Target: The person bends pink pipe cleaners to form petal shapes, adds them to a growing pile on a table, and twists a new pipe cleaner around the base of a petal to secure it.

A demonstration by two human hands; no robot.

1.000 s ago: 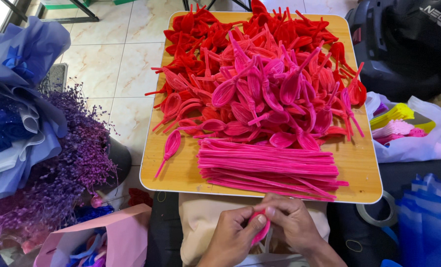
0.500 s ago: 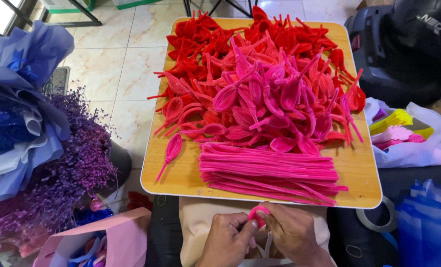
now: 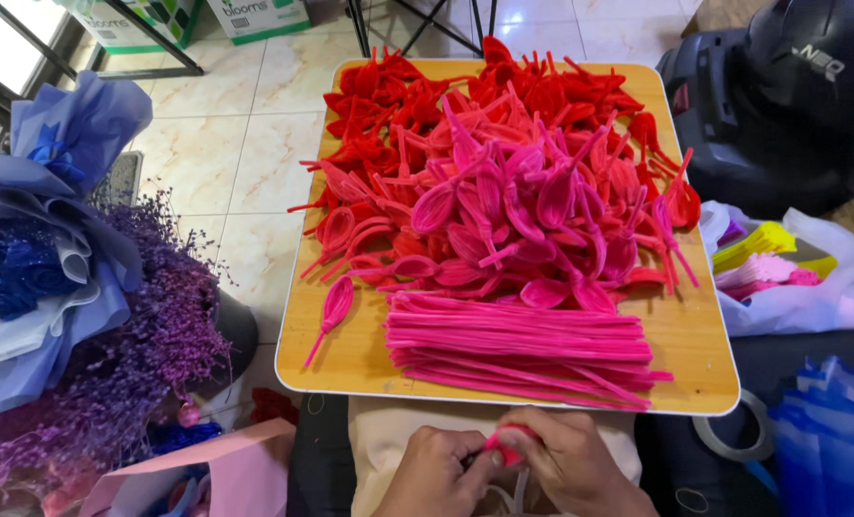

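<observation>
Both hands, left hand [image 3: 437,471] and right hand [image 3: 563,460], were pinching a pink pipe cleaner [image 3: 505,446] at my near edge, bunched tighter than a second earlier, so I figured the loop was closing. Straight pink stems [image 3: 518,345] lay on the surface [image 3: 350,359] just beyond.

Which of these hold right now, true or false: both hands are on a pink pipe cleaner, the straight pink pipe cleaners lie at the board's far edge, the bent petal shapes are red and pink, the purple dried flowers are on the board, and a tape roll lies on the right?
1. Both hands, left hand and right hand, pinch a pink pipe cleaner. True.
2. The straight pink pipe cleaners lie at the far edge of the wooden board. False: they lie at its near edge.
3. The petal shapes are red and pink. True.
4. The purple dried flowers are on the board. False: they stand left of it.
5. A tape roll lies lower right. True.
</observation>
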